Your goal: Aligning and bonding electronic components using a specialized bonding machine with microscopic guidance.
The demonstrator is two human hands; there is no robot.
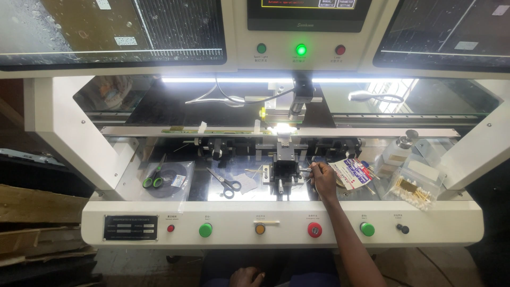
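**Right hand on the fixture knob, left hand down low**

The right hand (323, 179) is in over the bench's front edge, fingers pinched on a small metal knob (305, 170) that sticks out of the right side of the black fixture block (284, 171) at mid-bench. The knob's long axis runs left to right, its free end pointing toward the hand. The left hand (247, 277) sits below the front panel, loosely curled, gripping nothing I can see.

Just right of the working hand lies a white card packet with red and blue print (351, 173), tilted, partly under the fingers. Further right, a clear box of cotton swabs (413, 192) near the right corner, with a clear pump bottle (397, 150) behind it.

Left of the block, grey-handled scissors (227, 184) lie open; toward the left corner, green-handled scissors (154, 177) rest on a dark tape reel in a clear bag (171, 180).

Along the front panel: a black rectangular nameplate (130, 227) at left, then coloured round buttons, including the red one (314, 229) beside the forearm. Above, a green lamp (301, 50) glows beneath a screen.
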